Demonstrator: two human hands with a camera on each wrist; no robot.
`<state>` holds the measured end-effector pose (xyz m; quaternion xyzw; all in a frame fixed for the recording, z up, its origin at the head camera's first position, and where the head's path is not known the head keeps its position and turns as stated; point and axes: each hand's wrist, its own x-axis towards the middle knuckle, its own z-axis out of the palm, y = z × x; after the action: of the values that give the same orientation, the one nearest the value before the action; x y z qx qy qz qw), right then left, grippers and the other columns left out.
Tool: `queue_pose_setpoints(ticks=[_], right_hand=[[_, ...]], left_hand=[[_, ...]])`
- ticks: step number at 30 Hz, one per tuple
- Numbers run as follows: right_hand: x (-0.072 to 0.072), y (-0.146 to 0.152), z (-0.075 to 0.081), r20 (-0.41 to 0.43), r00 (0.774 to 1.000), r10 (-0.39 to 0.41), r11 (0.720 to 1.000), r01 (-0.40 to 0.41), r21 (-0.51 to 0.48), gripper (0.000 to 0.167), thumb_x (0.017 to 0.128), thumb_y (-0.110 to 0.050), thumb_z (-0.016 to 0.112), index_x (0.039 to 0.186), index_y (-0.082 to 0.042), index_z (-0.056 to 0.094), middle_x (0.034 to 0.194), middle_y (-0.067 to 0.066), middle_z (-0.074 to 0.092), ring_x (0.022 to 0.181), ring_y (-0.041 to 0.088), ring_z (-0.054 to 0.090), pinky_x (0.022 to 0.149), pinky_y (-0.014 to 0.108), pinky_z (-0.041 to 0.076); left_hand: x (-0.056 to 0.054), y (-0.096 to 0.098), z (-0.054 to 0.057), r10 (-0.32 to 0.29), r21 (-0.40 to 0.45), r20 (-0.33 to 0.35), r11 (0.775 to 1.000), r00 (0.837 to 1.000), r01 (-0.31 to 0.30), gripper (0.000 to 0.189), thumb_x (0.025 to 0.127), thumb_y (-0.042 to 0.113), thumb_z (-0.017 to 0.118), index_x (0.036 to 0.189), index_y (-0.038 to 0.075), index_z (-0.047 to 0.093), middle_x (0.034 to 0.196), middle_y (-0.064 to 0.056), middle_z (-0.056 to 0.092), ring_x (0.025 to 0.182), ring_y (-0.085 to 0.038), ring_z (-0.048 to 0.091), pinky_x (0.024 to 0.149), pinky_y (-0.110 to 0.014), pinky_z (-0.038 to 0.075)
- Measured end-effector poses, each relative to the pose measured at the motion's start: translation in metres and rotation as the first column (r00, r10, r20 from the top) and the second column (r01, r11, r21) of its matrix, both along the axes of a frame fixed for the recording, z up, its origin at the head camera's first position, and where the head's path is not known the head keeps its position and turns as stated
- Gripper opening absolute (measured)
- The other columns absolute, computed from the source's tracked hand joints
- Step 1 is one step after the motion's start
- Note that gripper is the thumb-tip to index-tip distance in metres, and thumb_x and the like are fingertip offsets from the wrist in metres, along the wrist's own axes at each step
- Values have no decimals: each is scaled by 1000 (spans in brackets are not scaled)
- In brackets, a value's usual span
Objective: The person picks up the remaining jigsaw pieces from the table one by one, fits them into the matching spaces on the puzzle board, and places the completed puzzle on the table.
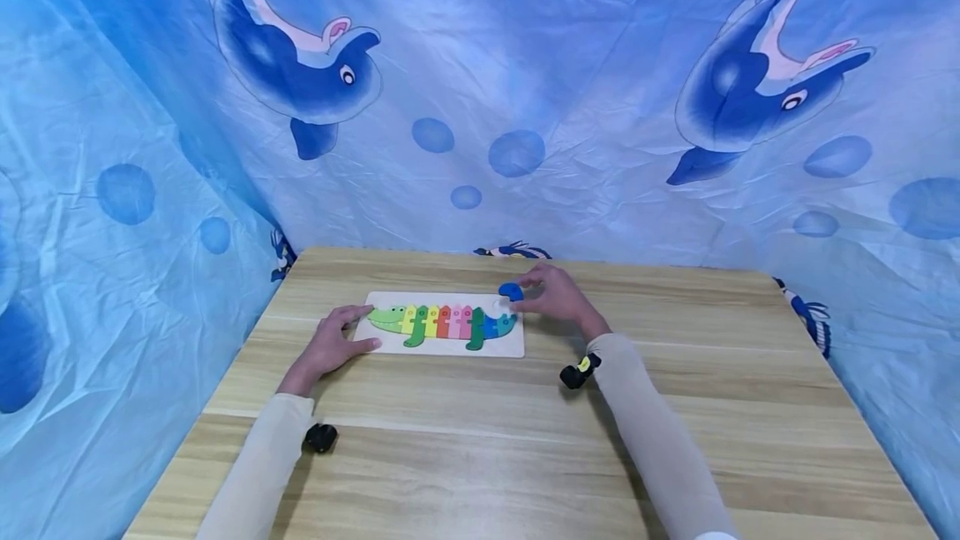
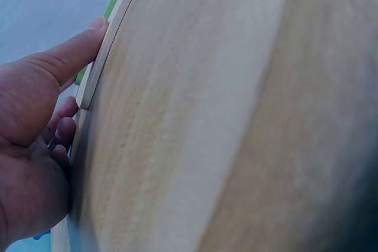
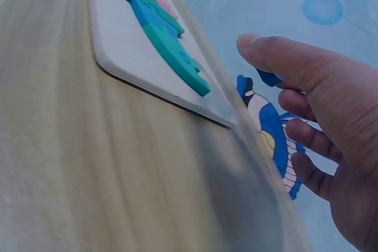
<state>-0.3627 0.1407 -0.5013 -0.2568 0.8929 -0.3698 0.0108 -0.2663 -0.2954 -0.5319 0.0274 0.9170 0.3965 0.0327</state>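
Observation:
A white puzzle board (image 1: 450, 348) lies on the table with a colourful crocodile of interlocking pieces on it. The light green head (image 1: 387, 319) is at its left end; the blue-teal tail (image 1: 504, 325) curves up at the right. My left hand (image 1: 332, 342) grips the board's left end, thumb on the near corner and fingers at the far side. In the left wrist view its thumb (image 2: 82, 48) presses on the board's edge. Over the far right corner, my right hand (image 1: 555, 298) pinches a blue puzzle piece (image 1: 512, 291), raised off the board and mostly hidden by the thumb in the right wrist view.
The wooden table (image 1: 480, 440) spreads around the board on all sides. Behind it hangs a blue curtain (image 1: 465, 65) printed with dolphins and bubbles. Black wrist cameras sit by the left sleeve (image 1: 258, 461) and the right sleeve (image 1: 652, 423).

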Motion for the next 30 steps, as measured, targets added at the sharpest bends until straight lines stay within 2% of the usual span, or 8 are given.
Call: queue_pose_setpoints(ticks=[7,16,30], right_hand=[[2,-8,-9,-3,1000,-10,999,10,32,51,79,-40,89,119,-10,76,113,1,69,106,20,62,93,40,53],[3,-10,-16,27,1000,-12,1000,12,18,49,80,-40,88,119,-12,76,113,0,68,105,19,61,94,41,52],[1,-10,-22,35,999,29,1000,-29,5,46,81,-34,88,119,-11,75,112,1,71,99,16,63,89,38,55]], left_hand=[[0,-3,-1,-7,-3,-15,1000,1000,7,77,90,34,81,154,8,46,160,-26,30,142,-50,30,114,-66,30],[1,-2,0,-6,1,-7,1000,1000,6,78,89,35,81,154,8,46,160,-27,30,143,-50,28,115,-66,27],[2,0,0,-5,-4,-16,1000,1000,5,76,90,32,80,154,7,46,159,-27,32,143,-50,28,115,-67,26]])
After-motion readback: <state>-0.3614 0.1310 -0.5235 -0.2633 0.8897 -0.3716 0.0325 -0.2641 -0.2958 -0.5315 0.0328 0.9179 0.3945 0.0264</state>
